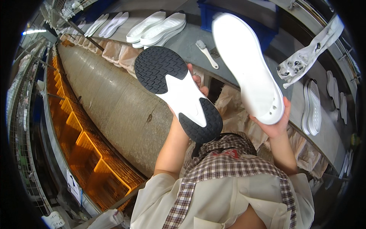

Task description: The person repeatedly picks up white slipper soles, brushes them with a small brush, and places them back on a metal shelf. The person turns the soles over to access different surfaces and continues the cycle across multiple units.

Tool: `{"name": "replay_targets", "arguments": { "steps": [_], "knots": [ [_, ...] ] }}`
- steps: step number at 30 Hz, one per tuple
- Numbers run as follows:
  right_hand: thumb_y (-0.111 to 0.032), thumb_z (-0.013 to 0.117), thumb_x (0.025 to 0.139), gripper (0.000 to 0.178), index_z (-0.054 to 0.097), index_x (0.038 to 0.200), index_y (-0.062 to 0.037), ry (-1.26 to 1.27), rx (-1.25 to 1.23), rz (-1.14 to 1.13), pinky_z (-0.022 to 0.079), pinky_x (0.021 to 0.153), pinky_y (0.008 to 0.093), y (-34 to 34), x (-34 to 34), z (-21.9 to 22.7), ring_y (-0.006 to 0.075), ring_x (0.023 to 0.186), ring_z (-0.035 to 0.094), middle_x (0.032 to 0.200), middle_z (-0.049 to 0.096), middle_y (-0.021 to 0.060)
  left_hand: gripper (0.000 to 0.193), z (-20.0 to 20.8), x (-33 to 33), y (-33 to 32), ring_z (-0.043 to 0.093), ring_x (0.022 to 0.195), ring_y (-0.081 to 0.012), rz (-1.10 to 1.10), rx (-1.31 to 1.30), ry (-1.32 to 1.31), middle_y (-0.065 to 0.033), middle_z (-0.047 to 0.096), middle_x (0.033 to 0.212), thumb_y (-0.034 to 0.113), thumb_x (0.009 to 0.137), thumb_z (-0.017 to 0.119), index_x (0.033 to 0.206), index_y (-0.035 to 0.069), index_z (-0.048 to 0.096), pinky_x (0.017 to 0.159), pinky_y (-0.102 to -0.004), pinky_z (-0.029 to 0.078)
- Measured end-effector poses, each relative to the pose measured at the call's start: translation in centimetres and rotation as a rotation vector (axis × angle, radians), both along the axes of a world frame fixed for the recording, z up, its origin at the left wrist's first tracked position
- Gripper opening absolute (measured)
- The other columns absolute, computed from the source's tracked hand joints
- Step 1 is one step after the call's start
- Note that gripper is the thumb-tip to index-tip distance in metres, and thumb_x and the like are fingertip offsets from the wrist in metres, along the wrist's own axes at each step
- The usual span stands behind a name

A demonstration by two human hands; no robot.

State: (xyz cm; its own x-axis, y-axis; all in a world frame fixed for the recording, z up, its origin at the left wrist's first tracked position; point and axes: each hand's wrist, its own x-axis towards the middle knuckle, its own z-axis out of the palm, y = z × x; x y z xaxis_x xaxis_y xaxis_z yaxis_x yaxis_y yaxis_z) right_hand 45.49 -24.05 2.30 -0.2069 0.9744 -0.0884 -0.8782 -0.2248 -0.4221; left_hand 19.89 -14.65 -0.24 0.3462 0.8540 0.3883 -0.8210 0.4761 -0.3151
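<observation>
My left hand [197, 81] grips a shoe sole [179, 99] by its edge, its underside facing up: white in the middle with black treaded patches at toe and heel. The fingers curl around its right side; the rest of that hand is behind the sole. My right hand [275, 124] holds a white shoe sole [246, 65] by the heel end, its toe pointing away over the bench. Small dark holes show near its heel. A white-handled brush [207, 54] lies on the grey bench [192, 42] between the two soles.
Stacked white soles [162, 28] stand on the bench at the far left, more soles [312, 107] at right. A blue crate [238, 19] sits behind. A stained white cloth or bag [310, 53] lies at right. Orange crates [95, 156] line the left side beyond the floor [110, 95].
</observation>
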Motion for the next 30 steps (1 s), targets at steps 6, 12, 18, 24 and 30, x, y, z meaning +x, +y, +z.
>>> {"name": "replay_targets", "arguments": {
  "steps": [6, 12, 18, 24, 30],
  "knots": [
    [-0.054, 0.046, 0.085, 0.068, 0.037, 0.141, -0.0154, 0.015, -0.168, -0.374, 0.048, 0.086, 0.0530, -4.9, 6.9, -2.8, 0.0423, 0.125, 0.041, 0.141, 0.039, 0.0166, 0.060, -0.2, 2.5, 1.9, 0.051, 0.107, -0.0437, -0.177, 0.084, 0.029, -0.0185, 0.053, 0.124, 0.047, 0.093, 0.044, 0.140, 0.011, 0.037, 0.084, -0.0519, 0.050],
    [-0.053, 0.046, 0.086, 0.062, 0.044, 0.135, -0.0164, 0.008, -0.208, -0.651, 0.049, 0.085, 0.0449, -5.9, 12.0, -6.2, 0.0402, 0.123, 0.043, 0.137, 0.045, 0.0126, 0.062, -0.1, 6.5, 2.5, 0.052, 0.107, -0.0440, -0.388, 0.141, 0.017, -0.0182, 0.051, 0.125, 0.048, 0.093, 0.046, 0.140, 0.009, 0.036, 0.088, -0.0496, 0.049],
    [-0.053, 0.037, 0.089, 0.061, 0.040, 0.138, -0.0170, 0.134, -0.249, -0.752, 0.048, 0.087, 0.0480, -5.3, 14.5, -7.8, 0.0433, 0.125, 0.041, 0.139, 0.042, 0.0148, 0.065, 0.2, 9.9, 2.5, 0.054, 0.107, -0.0293, -0.367, 0.146, 0.131, -0.0179, 0.054, 0.121, 0.047, 0.089, 0.050, 0.138, 0.006, 0.038, 0.087, -0.0423, 0.047],
    [-0.053, 0.024, 0.095, 0.065, 0.037, 0.136, -0.0045, -0.376, -0.260, -0.673, 0.053, 0.087, 0.0426, -7.3, 16.0, -7.4, 0.0384, 0.110, 0.055, 0.127, 0.051, 0.0208, 0.062, 0.2, 12.5, 1.9, 0.050, 0.121, -0.0293, -0.543, 0.093, 0.194, -0.0173, 0.052, 0.129, 0.049, 0.092, 0.044, 0.137, 0.007, 0.040, 0.097, -0.0491, 0.044],
    [-0.021, 0.052, 0.094, 0.042, 0.043, 0.122, 0.0093, -0.334, -0.432, -0.594, 0.061, 0.071, 0.0289, -9.4, 16.7, -7.2, 0.0312, 0.090, 0.067, 0.106, 0.062, 0.0246, 0.046, 0.0, 16.0, -0.3, 0.061, 0.101, -0.0324, -0.503, -0.003, 0.991, -0.0174, 0.059, 0.113, 0.039, 0.093, 0.051, 0.125, 0.007, 0.050, 0.073, -0.0454, 0.057]
  ]
}}
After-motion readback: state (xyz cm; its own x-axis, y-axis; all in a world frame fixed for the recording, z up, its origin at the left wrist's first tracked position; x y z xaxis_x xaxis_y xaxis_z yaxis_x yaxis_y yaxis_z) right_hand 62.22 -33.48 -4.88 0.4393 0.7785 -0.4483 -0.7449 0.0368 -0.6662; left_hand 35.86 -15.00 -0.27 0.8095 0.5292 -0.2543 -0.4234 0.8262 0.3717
